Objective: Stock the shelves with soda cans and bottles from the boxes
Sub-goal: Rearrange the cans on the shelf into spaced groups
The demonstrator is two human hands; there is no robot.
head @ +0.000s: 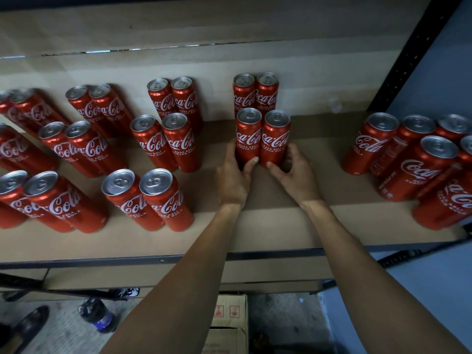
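Below the forearms a cardboard box [229, 318] and a bottle [98, 315] sit on the floor, probably not yet stocked. On the shelf [268, 226] the left hand [233, 178] curls round the left can [248, 139] and the right hand [293, 175] round the right can [275, 139]. Behind them stands a rear pair [255, 94]. Rows of cans flank both hands, so the stocking looks well along.

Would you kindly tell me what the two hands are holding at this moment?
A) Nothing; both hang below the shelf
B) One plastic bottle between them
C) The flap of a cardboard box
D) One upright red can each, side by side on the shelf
D: the left hand grips the left can and the right hand grips the right can, both cans upright and side by side on the shelf.
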